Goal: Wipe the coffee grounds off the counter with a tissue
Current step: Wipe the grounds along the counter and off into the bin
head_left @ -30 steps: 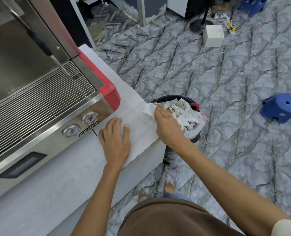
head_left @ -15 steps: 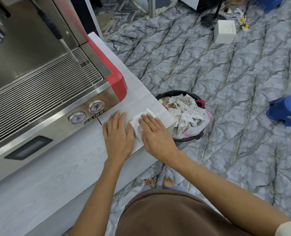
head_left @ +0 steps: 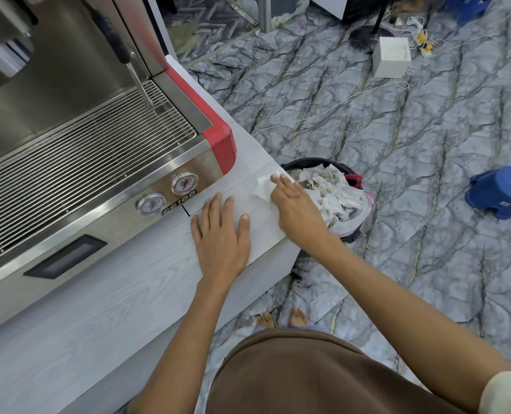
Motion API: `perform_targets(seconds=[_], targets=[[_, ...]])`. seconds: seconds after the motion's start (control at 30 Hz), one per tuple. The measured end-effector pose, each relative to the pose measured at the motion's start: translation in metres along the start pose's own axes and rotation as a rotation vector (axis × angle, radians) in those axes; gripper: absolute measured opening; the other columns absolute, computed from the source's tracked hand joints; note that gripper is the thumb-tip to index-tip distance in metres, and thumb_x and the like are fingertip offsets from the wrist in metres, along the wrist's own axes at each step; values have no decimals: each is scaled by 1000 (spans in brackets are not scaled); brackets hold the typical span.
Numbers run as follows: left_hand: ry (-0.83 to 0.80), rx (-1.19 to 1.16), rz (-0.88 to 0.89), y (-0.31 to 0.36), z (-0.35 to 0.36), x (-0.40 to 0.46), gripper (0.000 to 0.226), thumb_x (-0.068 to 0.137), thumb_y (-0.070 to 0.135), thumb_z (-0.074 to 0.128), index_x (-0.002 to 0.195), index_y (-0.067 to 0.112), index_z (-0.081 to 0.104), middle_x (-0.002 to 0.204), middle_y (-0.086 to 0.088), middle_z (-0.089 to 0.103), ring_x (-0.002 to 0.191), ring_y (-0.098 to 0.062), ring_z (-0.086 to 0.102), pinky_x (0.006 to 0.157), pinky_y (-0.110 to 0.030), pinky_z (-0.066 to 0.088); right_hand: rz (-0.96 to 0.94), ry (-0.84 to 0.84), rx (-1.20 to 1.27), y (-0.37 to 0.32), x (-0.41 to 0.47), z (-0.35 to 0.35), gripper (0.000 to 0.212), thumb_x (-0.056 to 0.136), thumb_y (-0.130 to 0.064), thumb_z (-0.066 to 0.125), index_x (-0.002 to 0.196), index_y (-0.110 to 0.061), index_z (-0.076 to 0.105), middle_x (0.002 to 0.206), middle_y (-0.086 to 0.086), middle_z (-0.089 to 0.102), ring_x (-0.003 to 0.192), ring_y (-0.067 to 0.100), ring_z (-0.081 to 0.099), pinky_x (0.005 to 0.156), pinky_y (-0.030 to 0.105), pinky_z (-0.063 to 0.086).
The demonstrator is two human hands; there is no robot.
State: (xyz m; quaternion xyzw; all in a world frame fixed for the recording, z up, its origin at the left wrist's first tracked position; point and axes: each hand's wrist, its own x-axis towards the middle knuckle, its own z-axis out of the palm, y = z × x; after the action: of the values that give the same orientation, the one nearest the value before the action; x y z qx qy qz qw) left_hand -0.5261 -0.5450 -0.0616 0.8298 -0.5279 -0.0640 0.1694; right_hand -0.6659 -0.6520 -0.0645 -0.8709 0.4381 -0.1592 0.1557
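Leftmost stands the espresso machine [head_left: 78, 150] — steel drip grate, red corner trim, two round gauges above a plate that seems to read "CC100", though it is small. Just right of the gauges, the left hand [head_left: 221, 237] lies flat on the pale wood-grain counter [head_left: 98, 309], fingers straight and spread, holding nothing. Right of it, near the counter's corner, the right hand [head_left: 297, 206] presses straight fingers on the white tissue [head_left: 263, 186]. Beyond that hand, below the edge, a black waste bin [head_left: 331, 192] brims with crumpled tissues — farther right, a blue stool [head_left: 500, 191].
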Motion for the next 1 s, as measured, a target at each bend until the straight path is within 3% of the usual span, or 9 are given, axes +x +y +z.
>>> perform_targets(seconds=[0.13, 0.23, 0.3, 0.37, 0.5, 0.57, 0.63, 0.8, 1.0], targets=[[-6, -6, 2, -1, 0, 1, 60, 100, 52, 20, 151, 24, 36, 164, 1, 26, 152, -19, 15, 123, -45, 5, 77, 33, 54, 14, 2, -13, 39, 79, 18, 39, 112, 6, 56, 140, 19, 48, 133, 35, 41, 105, 47, 39], [-6, -10, 4, -1, 0, 0, 60, 101, 52, 19, 151, 24, 36, 164, 1, 26, 152, -19, 15, 123, -45, 4, 183, 47, 78, 25, -1, -31, 26, 81, 17, 40, 99, 4, 54, 109, 23, 60, 97, 40, 58, 72, 44, 43], [1, -21, 3, 0, -1, 0, 60, 101, 52, 18, 151, 25, 37, 163, 2, 27, 152, -18, 16, 124, -45, 5, 152, 97, 134, 28, -8, -40, 18, 84, 15, 42, 86, -2, 47, 81, 11, 49, 68, 37, 51, 57, 43, 37], [8, -30, -2, 0, -2, 0, 61, 100, 53, 16, 150, 25, 38, 163, 2, 27, 152, -18, 16, 124, -45, 5, 89, 147, 165, 21, -16, -46, 21, 88, 11, 43, 80, -9, 41, 74, 0, 41, 59, 28, 40, 52, 39, 34], [8, -78, -21, 1, -3, 0, 62, 100, 54, 14, 150, 27, 39, 163, 4, 27, 152, -15, 15, 124, -44, 3, -30, 128, 153, -12, -36, -40, 19, 89, 10, 45, 84, -8, 45, 87, 8, 52, 75, 26, 48, 64, 37, 41], [9, -94, -23, 0, -4, 0, 62, 100, 53, 13, 150, 27, 40, 163, 4, 28, 152, -14, 15, 124, -44, 3, -69, 58, 98, -18, -47, -21, 17, 88, 10, 48, 95, -5, 50, 116, 15, 60, 106, 33, 57, 91, 43, 46], [6, -99, -20, 0, -4, 0, 62, 100, 53, 14, 149, 28, 40, 163, 4, 28, 152, -14, 15, 124, -44, 3, -84, 18, 10, -18, -54, -2, 22, 90, 5, 50, 109, -5, 55, 138, 12, 52, 134, 28, 42, 110, 46, 34], [-13, -97, 3, -1, -6, -1, 65, 99, 55, 12, 150, 27, 40, 163, 3, 28, 152, -16, 15, 124, -45, 3, -41, 65, -25, -17, -52, -1, 34, 100, -25, 38, 124, -10, 56, 144, 8, 48, 138, 24, 35, 112, 45, 28], [-16, -61, 0, 0, -4, 0, 64, 98, 57, 16, 149, 27, 41, 162, 0, 29, 151, -20, 16, 123, -49, 5, 17, 50, -55, -4, -40, -12, 42, 98, -30, 36, 131, -11, 53, 143, 11, 48, 137, 26, 38, 111, 47, 28]])
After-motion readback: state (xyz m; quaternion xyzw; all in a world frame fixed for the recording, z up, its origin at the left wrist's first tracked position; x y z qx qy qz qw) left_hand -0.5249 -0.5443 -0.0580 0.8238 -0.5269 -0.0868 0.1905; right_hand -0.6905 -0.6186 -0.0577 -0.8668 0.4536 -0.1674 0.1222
